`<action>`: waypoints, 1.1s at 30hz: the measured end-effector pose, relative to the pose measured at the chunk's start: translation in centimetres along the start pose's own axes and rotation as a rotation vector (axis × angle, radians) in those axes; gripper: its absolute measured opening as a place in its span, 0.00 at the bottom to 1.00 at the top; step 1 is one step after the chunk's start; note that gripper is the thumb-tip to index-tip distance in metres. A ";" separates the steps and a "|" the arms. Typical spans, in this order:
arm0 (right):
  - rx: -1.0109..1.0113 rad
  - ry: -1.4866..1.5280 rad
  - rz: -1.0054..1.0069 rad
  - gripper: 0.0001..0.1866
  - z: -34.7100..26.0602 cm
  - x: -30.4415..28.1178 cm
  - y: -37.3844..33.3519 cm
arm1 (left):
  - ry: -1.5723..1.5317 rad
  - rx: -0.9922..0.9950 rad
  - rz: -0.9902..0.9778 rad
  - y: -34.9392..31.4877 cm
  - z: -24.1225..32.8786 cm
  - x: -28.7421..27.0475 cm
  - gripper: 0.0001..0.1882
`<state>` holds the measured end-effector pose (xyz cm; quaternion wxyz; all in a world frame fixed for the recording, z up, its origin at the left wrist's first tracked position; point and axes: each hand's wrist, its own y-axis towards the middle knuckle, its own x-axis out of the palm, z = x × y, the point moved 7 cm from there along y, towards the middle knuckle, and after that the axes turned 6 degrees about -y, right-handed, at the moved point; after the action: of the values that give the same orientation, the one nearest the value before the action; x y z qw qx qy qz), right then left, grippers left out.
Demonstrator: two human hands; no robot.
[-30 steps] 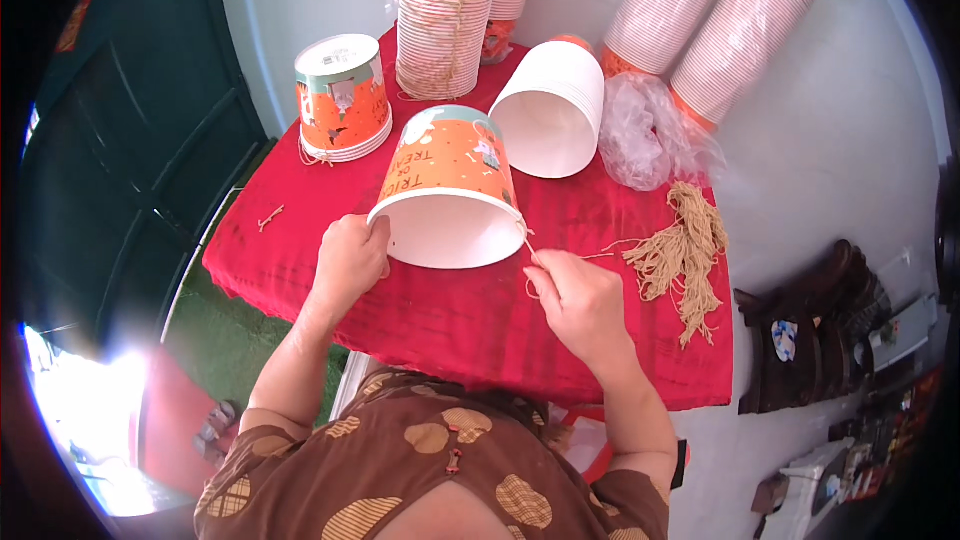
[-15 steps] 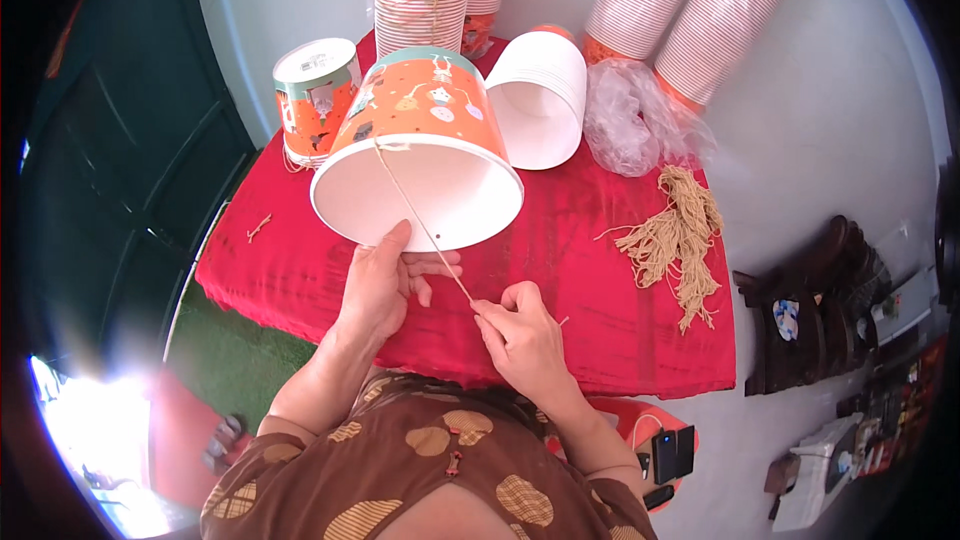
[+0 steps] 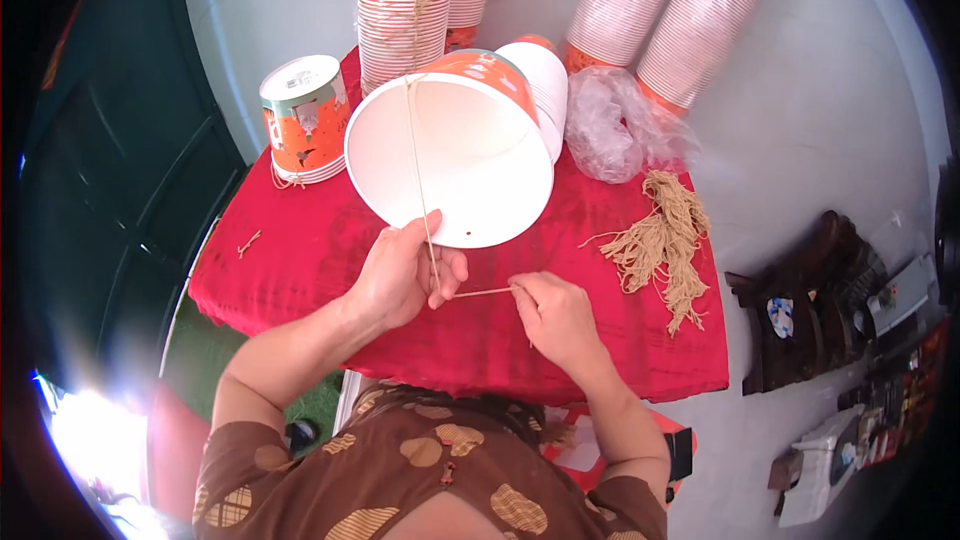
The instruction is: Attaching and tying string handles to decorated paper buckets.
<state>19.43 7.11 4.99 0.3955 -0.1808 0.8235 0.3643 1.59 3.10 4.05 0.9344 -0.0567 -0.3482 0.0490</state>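
A large orange paper bucket (image 3: 452, 155) is tilted above the table, its white open mouth facing me. My left hand (image 3: 410, 275) grips its near rim, thumb at the edge and fingers curled below. A thin tan string (image 3: 417, 155) runs from the far rim across the mouth to my left fingers, where it bends sharply and goes right. My right hand (image 3: 560, 312) is closed, pinching that string to the right of the bucket, just above the red cloth. A small dark hole shows in the bucket's wall near the close rim.
The red-clothed table (image 3: 300, 275) bears an upturned stack of orange buckets (image 3: 307, 130) at left and a tall stack (image 3: 403, 35) behind. White nested buckets (image 3: 540, 80), crumpled clear plastic (image 3: 605, 125), wrapped stacks (image 3: 705, 25) and a tan string bundle (image 3: 660, 245) lie to the right.
The bucket has shifted right and turned its mouth more toward me. My right hand has moved right; the string, straight before, now bends at my left fingers.
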 end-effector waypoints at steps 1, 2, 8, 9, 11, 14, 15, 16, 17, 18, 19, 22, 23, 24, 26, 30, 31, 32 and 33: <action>-0.008 -0.026 -0.015 0.08 0.4 -0.4 0.7 | 0.029 0.001 -0.002 0.6 0.3 0.2 0.21; -0.013 -0.055 -0.027 0.08 0.7 -0.8 1.5 | 0.029 -0.002 -0.013 1.4 0.4 0.5 0.21; -0.103 -0.390 0.064 0.07 0.6 -2.4 6.3 | -0.010 0.039 -0.160 5.0 -0.2 0.8 0.21; -0.069 -0.502 0.023 0.08 1.2 -1.9 6.9 | -0.010 0.041 -0.162 5.4 -0.5 0.6 0.21; -0.002 -0.457 -0.056 0.08 2.3 -0.9 7.8 | -0.034 0.032 -0.142 5.8 -1.5 -0.2 0.21; 0.101 -0.222 -0.082 0.10 5.6 1.6 8.1 | -0.069 -0.008 -0.146 6.5 -2.7 -1.1 0.20; 0.135 -0.038 -0.026 0.10 6.4 1.8 8.2 | -0.097 -0.029 -0.160 6.6 -3.0 -1.2 0.20; 0.134 -0.039 -0.031 0.10 6.7 2.2 8.1 | -0.101 -0.028 -0.158 6.6 -3.2 -1.4 0.20; 0.277 0.231 -0.080 0.11 7.8 3.1 7.9 | -0.109 -0.049 -0.160 6.6 -3.4 -1.4 0.21; 0.419 0.501 -0.128 0.12 8.6 4.1 7.5 | -0.117 -0.070 -0.163 6.5 -3.5 -1.4 0.21; 0.418 0.503 -0.131 0.12 8.7 4.6 7.4 | -0.117 -0.069 -0.159 6.4 -3.5 -1.5 0.21; 0.351 0.897 -0.061 0.11 8.0 5.5 7.2 | -0.145 -0.096 -0.145 6.2 -3.9 -1.8 0.21; 0.455 1.085 -0.024 0.12 8.0 5.6 6.9 | -0.153 -0.090 -0.147 6.3 -4.0 -2.0 0.21; 0.560 1.271 0.016 0.14 8.2 5.9 6.5 | -0.162 -0.085 -0.150 6.3 -4.0 -2.2 0.21; 0.576 1.359 0.058 0.12 8.4 6.1 6.3 | -0.162 -0.096 -0.151 6.3 -4.0 -2.5 0.21; 0.620 1.531 0.137 0.08 8.9 6.3 5.7 | -0.148 -0.101 -0.126 6.1 -4.1 -2.6 0.21; 0.622 1.530 0.137 0.08 9.2 6.4 5.6 | -0.149 -0.102 -0.126 6.1 -4.0 -2.6 0.21; 0.563 1.538 0.097 0.09 9.1 6.4 5.6 | -0.150 -0.099 -0.129 6.0 -4.0 -2.5 0.22; 0.504 1.546 0.056 0.09 8.9 6.4 5.7 | -0.151 -0.097 -0.130 5.9 -4.0 -2.6 0.22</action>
<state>16.73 17.45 -1.18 -0.2652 -0.2660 0.9254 -0.0501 2.00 8.34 -1.47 0.9028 -0.0751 -0.4227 -0.0246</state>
